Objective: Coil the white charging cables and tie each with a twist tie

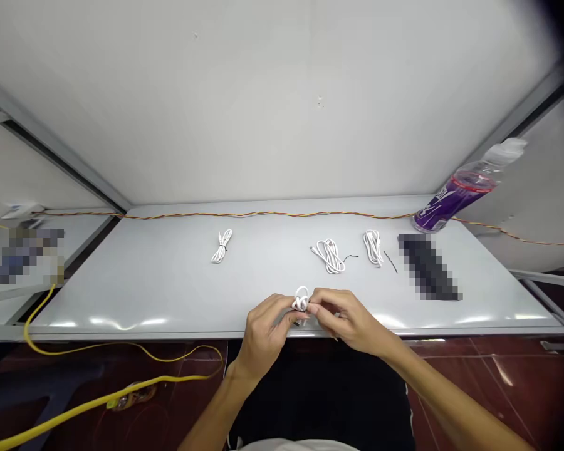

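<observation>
On the surface [122,294], a white cable coil [222,245] lies farthest left. Nearer the edge, the left hand [266,332] and right hand [348,319] pinch a looped white cable [301,302], its ends apparently hidden by fingers. Two more coils [329,255] [373,247] lie rightward.

Left hand [266,332] and right hand [352,318] close together at centre, fingers curled in a pinch, fingertips [318,307] nearly meeting, left forearm [214,413] and right forearm [455,401] angling in from lower corners
</observation>
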A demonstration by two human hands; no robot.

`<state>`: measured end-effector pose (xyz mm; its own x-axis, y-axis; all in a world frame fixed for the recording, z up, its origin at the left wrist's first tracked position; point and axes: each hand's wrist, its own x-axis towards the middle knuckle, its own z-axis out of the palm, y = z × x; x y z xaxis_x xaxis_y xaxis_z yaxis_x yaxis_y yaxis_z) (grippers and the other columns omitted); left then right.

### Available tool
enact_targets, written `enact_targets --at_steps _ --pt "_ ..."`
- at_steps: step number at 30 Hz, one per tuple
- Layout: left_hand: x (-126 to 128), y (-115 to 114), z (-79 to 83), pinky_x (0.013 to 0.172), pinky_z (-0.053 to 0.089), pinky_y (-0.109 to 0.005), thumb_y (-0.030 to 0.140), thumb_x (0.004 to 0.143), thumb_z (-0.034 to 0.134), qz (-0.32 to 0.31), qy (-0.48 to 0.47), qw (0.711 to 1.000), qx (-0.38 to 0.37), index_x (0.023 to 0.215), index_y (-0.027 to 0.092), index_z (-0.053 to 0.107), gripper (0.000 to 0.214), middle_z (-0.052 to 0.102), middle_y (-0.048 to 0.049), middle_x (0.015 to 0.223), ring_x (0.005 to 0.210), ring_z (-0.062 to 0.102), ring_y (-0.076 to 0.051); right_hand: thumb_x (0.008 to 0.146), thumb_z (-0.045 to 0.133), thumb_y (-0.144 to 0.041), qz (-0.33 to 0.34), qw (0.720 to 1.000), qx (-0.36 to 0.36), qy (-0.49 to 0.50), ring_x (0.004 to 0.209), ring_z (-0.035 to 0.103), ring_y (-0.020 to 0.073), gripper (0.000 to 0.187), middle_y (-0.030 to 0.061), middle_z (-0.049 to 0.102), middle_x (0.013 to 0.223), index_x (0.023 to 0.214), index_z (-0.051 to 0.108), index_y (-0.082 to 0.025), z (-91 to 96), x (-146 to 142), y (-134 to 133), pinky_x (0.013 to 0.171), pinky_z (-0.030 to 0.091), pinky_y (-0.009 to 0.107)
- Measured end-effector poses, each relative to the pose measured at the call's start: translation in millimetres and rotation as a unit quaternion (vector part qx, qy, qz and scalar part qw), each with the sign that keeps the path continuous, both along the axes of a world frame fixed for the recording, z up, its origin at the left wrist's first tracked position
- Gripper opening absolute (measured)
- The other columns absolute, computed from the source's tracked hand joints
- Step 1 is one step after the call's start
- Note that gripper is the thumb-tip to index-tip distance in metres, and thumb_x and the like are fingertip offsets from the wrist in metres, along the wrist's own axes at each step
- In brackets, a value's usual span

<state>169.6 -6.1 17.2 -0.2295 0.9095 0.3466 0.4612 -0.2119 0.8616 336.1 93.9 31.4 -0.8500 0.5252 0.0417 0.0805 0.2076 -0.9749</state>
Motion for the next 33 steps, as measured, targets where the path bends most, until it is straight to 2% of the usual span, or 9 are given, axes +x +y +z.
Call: enact_targets --at_steps 3,9,16,18,21,23,26,29,33 --pt "1 -1 -1.0 0.070 0.052 -0.030 0.020 0.086 0.065 0.019 0.019 0.999 0.032 0.094 0.023 0.073 0.011 0.072 -0.0032 0.084 0.075 0.065 -0.018 0.099 0.045 -0.039 -0.008 0.999 -0.027 0.016 0.050 0.038 0.0089 0.028 -0.0050 0.044 0.059 0.085 0.056 -0.019 -1.3 -1 -3 0.049 0.032 0.023" --pt "-1 6 6.1 0.075 0.056 -0.029 0.033 0.085 0.068 -0.001 -0.194 0.972 -0.131 0.096 0.019 0.069 0.018 0.071 -0.0039 0.087 0.081 0.068 -0.018 0.099 0.046 -0.037 -0.055 0.998 -0.026 0.013 0.052 0.036 0.0087 0.026 -0.0054 0.042 0.060 0.082 0.054 -0.019 -10.2 -11 -3 0.049 0.029 0.023" --pt "-12 21 8.3 0.063 0.054 -0.027 0.043 0.079 0.071 0.030 -0.306 0.935 -0.178 0.095 0.014 0.067 0.034 0.068 -0.0038 0.080 0.068 0.064 -0.015 0.098 0.044 -0.041 -0.128 0.989 -0.031 0.061 0.056 0.036 0.0101 0.028 -0.0045 0.043 0.064 0.084 0.055 -0.019 -23.7 -39 -3 0.053 0.031 0.024" --pt "-29 27 8.0 0.061 0.053 -0.027 0.046 0.078 0.071 0.051 -0.276 0.942 -0.185 0.097 0.014 0.068 0.038 0.068 -0.0042 0.082 0.066 0.062 -0.015 0.099 0.044 -0.041 -0.134 0.990 -0.005 0.048 0.060 0.040 0.0111 0.028 -0.0033 0.047 0.067 0.089 0.058 -0.019 -25.6 -42 -1 0.056 0.032 0.024" --pt "-68 40 8.1 0.061 0.050 -0.026 0.050 0.076 0.070 0.147 -0.130 0.963 -0.186 0.097 0.016 0.070 0.040 0.068 -0.0028 0.080 0.065 0.062 -0.015 0.098 0.044 -0.040 -0.163 0.986 0.037 0.020 0.064 0.044 0.0127 0.025 -0.0014 0.054 0.074 0.097 0.061 -0.021 -30.1 -37 4 0.059 0.035 0.025" --pt "-96 53 8.8 0.063 0.050 -0.028 0.050 0.076 0.068 0.227 -0.018 0.954 -0.195 0.100 0.018 0.070 0.041 0.070 -0.0032 0.083 0.067 0.063 -0.017 0.098 0.044 -0.039 -0.185 0.981 0.057 0.005 0.063 0.045 0.0130 0.024 -0.0007 0.057 0.077 0.100 0.062 -0.022 -34.0 -30 7 0.059 0.035 0.026" --pt "-123 74 9.7 0.073 0.050 -0.033 0.045 0.079 0.064 0.274 0.132 0.929 -0.213 0.112 0.020 0.064 0.041 0.071 -0.0021 0.084 0.080 0.066 -0.022 0.098 0.045 -0.036 -0.200 0.976 0.091 -0.010 0.062 0.046 0.0133 0.022 0.0004 0.062 0.081 0.100 0.063 -0.022 -38.9 -20 11 0.060 0.036 0.027" --pt "-131 90 8.4 0.079 0.047 -0.036 0.043 0.079 0.063 0.274 0.221 0.909 -0.223 0.119 0.020 0.057 0.046 0.072 -0.0032 0.085 0.106 0.060 -0.028 0.098 0.046 -0.034 -0.211 0.972 0.107 -0.014 0.065 0.050 0.0141 0.021 0.0015 0.064 0.086 0.101 0.064 -0.022 -41.1 -14 12 0.061 0.037 0.027" --pt "-130 97 3.5 0.074 0.047 -0.035 0.043 0.081 0.061 0.241 0.240 0.909 -0.240 0.116 0.021 0.055 0.042 0.072 -0.0033 0.082 0.104 0.060 -0.028 0.098 0.045 -0.034 -0.209 0.971 0.113 -0.015 0.063 0.048 0.0141 0.022 0.0010 0.064 0.081 0.100 0.063 -0.023 -41.2 -13 10 0.059 0.037 0.027"
